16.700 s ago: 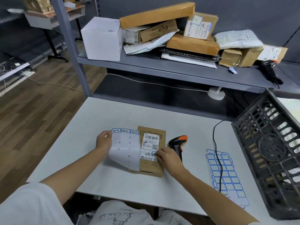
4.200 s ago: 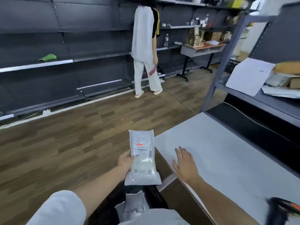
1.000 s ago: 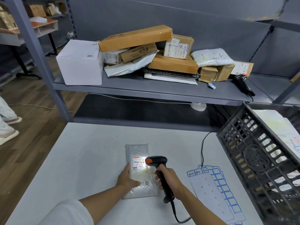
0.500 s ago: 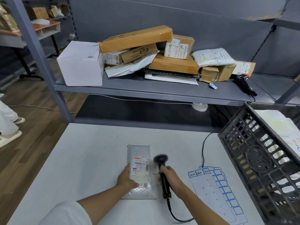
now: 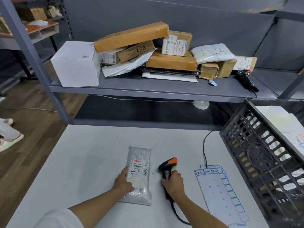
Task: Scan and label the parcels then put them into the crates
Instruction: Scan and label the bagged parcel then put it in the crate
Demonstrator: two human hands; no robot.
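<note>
- Parcel (image 5: 139,175): flat, oblong bubble-wrap mailer, translucent white with a dimpled surface. A white printed label with a red strip and barcodes lies on its top face.
- Parcel position: flat on the table (image 5: 82,162), near the front centre. Its long axis runs near to far, leaning slightly left at the far end. The label text reads upright from the near side.
- Left hand (image 5: 123,181): rests on the parcel's left edge. The thumb lies across the top face; the other fingers curl around the edge and are mostly hidden.
- Scanner (image 5: 167,168): black moulded plastic, pistol-shaped, with an orange cap on the head. It sits just right of the parcel, apart from it, head at the far end, turned toward the far right. A black cable leaves the handle's near end.
- Right hand (image 5: 173,182): fingers wrapped closed around the scanner handle.
- Label sheets (image 5: 218,195): fanned white backing sheets with blue-bordered stickers, flat on the table right of the scanner. Most cells on the top sheet are bare.
- Crate (image 5: 263,162): black plastic lattice, rigid, tilted, at the table's right edge. Pale parcels show inside.
- Table: smooth, matte, light grey.
- Shelf (image 5: 148,89): grey metal, beyond the table, holding a white carton (image 5: 75,65), brown cardboard boxes, poly mailers and a second scanner (image 5: 246,79) at its right end.
- Room: grey panel wall behind; wood-grain floor (image 5: 32,129) at left, where a person's foot (image 5: 9,139) shows at the frame edge.
</note>
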